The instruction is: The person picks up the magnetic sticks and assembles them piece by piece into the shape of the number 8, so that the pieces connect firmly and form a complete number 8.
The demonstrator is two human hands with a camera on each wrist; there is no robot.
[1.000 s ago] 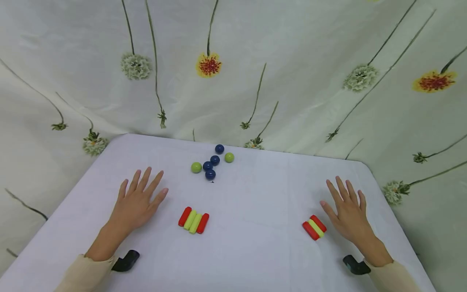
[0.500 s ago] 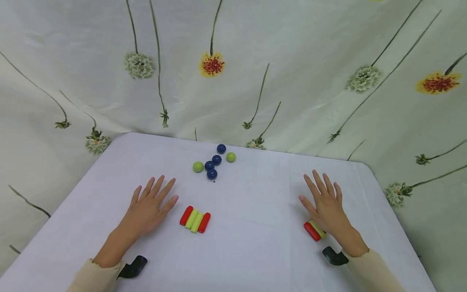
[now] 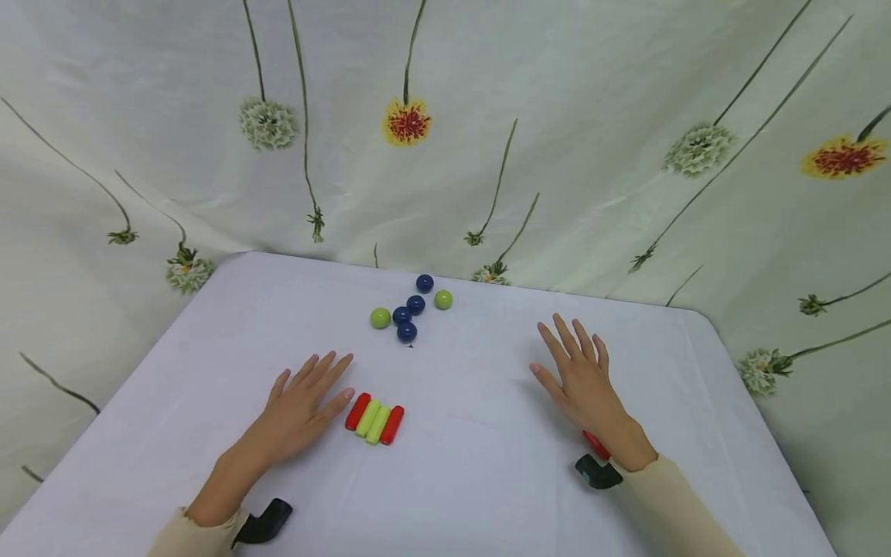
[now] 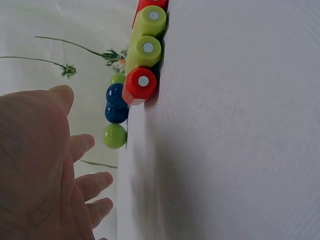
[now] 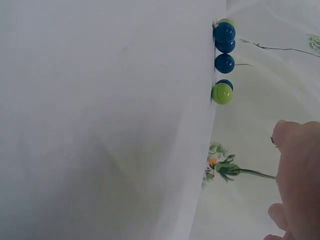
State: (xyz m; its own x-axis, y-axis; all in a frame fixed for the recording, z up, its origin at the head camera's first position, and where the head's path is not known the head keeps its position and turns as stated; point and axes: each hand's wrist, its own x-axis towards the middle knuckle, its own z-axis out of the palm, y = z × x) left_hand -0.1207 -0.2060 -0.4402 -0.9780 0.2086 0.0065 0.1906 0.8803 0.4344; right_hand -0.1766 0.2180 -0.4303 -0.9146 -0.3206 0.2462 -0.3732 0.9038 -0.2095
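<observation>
In the head view my left hand hovers over the table with fingers spread, its thumb close to a row of short rods: two yellow-green rods between two red rods. Pale round discs show on the rod ends in the left wrist view, beside the palm. My right hand is also raised with straight fingers and holds nothing. Beneath its wrist part of another red rod peeks out; the arm hides whatever lies beside it. Farther back sit several dark blue balls and two green balls.
A white cloth covers the table. Behind it hangs a pale curtain printed with flowers. A black wrist device sits at the left sleeve, another black device at the right.
Both hands have moved inward: the left to the right and nearer its row of rods, the right to the left, its wrist now covering most of the right-hand rods. Rods and balls stay put.
</observation>
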